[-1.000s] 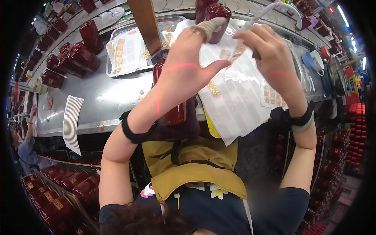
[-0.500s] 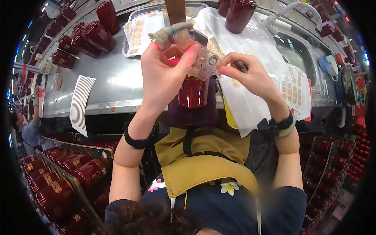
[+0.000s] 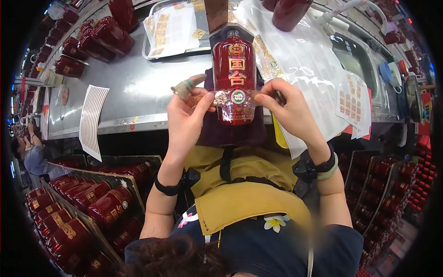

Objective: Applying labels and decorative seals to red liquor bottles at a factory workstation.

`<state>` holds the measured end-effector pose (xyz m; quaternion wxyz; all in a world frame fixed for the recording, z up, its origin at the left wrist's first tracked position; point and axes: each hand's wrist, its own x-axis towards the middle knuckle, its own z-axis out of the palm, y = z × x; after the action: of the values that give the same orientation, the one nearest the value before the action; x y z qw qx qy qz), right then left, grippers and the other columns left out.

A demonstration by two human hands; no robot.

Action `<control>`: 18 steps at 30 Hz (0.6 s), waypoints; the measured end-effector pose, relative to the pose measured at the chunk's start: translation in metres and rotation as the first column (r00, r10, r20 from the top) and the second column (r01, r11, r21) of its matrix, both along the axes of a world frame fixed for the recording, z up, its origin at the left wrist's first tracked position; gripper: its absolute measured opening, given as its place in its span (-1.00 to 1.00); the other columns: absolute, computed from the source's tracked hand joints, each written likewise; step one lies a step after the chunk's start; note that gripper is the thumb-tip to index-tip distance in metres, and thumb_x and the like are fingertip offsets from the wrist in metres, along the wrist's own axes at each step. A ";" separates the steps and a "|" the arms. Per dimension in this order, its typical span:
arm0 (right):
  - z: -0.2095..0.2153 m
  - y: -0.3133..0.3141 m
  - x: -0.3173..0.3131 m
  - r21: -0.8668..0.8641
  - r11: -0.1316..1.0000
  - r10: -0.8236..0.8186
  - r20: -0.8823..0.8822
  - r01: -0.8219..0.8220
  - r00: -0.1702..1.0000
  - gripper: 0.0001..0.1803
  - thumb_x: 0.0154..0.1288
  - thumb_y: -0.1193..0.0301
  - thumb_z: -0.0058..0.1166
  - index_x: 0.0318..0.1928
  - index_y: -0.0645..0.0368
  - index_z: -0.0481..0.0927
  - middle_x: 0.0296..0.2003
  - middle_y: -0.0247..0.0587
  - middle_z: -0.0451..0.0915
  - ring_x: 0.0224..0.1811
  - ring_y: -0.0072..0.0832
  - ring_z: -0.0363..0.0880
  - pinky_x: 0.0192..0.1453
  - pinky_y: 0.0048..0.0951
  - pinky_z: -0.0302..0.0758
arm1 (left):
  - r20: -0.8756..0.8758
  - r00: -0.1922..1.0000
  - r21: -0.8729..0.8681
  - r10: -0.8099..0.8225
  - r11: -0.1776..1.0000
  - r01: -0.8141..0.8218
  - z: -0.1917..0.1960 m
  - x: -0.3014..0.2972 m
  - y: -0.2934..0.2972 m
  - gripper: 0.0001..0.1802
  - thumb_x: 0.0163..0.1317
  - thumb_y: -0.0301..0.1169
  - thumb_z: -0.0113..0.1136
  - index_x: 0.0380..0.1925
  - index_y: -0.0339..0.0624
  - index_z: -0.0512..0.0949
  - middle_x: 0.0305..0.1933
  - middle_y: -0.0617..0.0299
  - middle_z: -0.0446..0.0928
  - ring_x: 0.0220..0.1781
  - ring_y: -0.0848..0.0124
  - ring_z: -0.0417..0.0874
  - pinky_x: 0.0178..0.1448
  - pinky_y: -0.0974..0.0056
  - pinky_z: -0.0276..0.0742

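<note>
A dark red glass bottle (image 3: 234,57) with gold lettering and an open-topped neck lies on a purple cloth pad (image 3: 210,122) in front of me. Across its lower half stretches a clear film strip (image 3: 221,98) bearing a gold emblem and a round green-and-white seal. My left hand (image 3: 187,111) pinches the strip's left end between thumb and fingers; one finger wears a beige fabric cover with a green band. At the other end, my right hand (image 3: 290,108) grips the strip between thumb and index finger. I cannot tell whether the film touches the glass.
A metal tray (image 3: 148,50) with sheets of gold decals stands behind on the left. Several red bottles (image 3: 110,37) lie further left, near a striped paper sheet (image 3: 93,120). Translucent sheets (image 3: 295,60) spread rightward toward a sink (image 3: 350,55). Crates of bottles (image 3: 99,201) flank me.
Both hands have come down and drawn apart, bringing the film strip from above the bottle to across its lower half. The bottle's gold lettering is now uncovered.
</note>
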<state>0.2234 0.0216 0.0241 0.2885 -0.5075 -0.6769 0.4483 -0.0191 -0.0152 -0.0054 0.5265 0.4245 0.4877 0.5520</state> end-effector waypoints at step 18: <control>-0.018 0.001 -0.004 0.037 0.996 -0.077 -0.065 0.079 0.995 -0.83 0.37 0.40 0.31 -0.21 0.26 0.66 -0.39 -0.30 0.61 -0.40 -0.57 0.40 -0.27 -0.46 0.37 | 0.234 0.972 -0.081 -0.019 0.996 0.039 -0.006 -0.003 0.003 -0.61 0.50 -0.38 0.22 0.21 -0.39 0.54 -0.13 0.19 0.69 -0.14 0.49 0.67 -0.01 0.35 0.60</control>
<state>0.2189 0.0224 0.0060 0.3369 -0.5134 -0.6558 0.4392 -0.0224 -0.0121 -0.0115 0.6055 0.3413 0.4394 0.5690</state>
